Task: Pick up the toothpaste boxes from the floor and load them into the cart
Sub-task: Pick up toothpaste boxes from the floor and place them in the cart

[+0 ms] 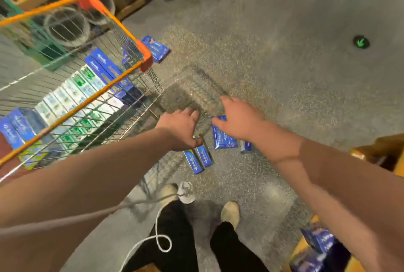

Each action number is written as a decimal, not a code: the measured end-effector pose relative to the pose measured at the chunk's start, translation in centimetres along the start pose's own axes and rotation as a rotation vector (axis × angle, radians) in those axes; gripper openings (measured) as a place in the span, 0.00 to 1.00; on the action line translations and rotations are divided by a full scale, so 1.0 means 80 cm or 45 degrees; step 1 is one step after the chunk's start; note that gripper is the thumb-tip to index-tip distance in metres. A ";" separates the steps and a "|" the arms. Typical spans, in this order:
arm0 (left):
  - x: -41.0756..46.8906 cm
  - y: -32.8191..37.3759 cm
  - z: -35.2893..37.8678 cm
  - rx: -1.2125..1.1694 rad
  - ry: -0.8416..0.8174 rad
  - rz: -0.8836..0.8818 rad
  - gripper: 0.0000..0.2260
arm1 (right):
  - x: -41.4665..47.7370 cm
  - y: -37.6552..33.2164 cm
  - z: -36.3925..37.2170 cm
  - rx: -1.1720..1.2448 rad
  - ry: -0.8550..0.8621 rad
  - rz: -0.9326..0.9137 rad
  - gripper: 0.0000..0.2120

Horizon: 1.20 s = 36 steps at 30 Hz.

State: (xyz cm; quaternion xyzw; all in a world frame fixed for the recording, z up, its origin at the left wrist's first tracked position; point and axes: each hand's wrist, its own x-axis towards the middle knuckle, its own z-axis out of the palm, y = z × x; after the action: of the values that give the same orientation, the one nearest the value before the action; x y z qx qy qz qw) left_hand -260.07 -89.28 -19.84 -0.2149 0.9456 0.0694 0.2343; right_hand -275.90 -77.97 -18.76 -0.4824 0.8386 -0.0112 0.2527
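My left hand (181, 127) curls over two blue toothpaste boxes (198, 156) on the floor (273, 75); whether its fingers pinch them, I cannot tell. My right hand (238, 118) hovers, fingers loosely spread, above another blue box (223, 139), beside the cart (144, 57).

1. Pair of blue toothpaste boxes (198, 158) lies flat on the grey floor, side by side and touching, long sides running toward the camera, upper ends hidden

2. Blue pack (223, 137) lies flat just right of the pair, white lettering up, its far end covered

3. Small blue-and-white box (246, 146) peeks out beside that pack, mostly hidden

4. Another blue box (156, 49) lies flat on the floor beyond the cart's orange corner

5. Wire cart (140, 65) with orange rim holds rows of green-white boxes (72, 97) and blue boxes (105, 68)
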 end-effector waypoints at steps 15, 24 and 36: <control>0.244 -0.032 0.368 -0.062 -0.125 0.036 0.35 | 0.188 0.106 0.412 0.070 -0.144 0.130 0.32; 0.365 -0.027 0.577 0.068 -0.263 0.093 0.31 | 0.307 0.177 0.619 0.086 -0.189 0.132 0.25; 0.428 -0.044 0.713 0.421 -0.310 0.485 0.19 | 0.365 0.189 0.764 0.176 -0.216 0.219 0.32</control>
State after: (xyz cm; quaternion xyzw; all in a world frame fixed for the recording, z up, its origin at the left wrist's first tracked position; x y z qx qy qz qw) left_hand -262.26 -91.99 -86.34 0.0180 0.9322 -0.0177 0.3609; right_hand -273.36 -79.97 -88.05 -0.3892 0.8497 -0.0065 0.3555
